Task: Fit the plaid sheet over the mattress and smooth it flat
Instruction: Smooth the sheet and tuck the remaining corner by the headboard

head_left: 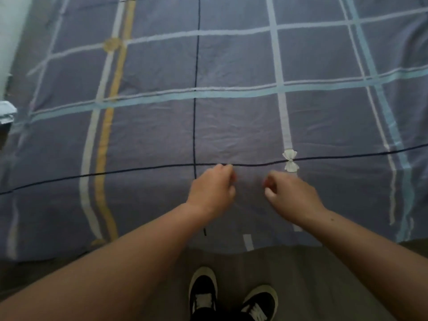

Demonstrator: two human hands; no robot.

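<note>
The plaid sheet [231, 107] is grey-purple with pale blue, white and yellow stripes and thin dark lines. It lies spread over the mattress and fills most of the view, with faint wrinkles in the middle, and its near edge [231, 242] hangs down over the front side. My left hand [212, 188] sits on the sheet near the front edge with its fingers curled at a dark line. Its palm side is hidden. My right hand [289, 195] is just beside it, fingers curled in, with no fabric visible in it. A small white bow print [290, 160] lies just beyond my right hand.
I stand at the foot of the bed on a grey floor [312, 274], and my black shoes [231, 295] are right below the hanging edge. A pale wall [9, 31] and a white object [7, 114] border the bed on the left.
</note>
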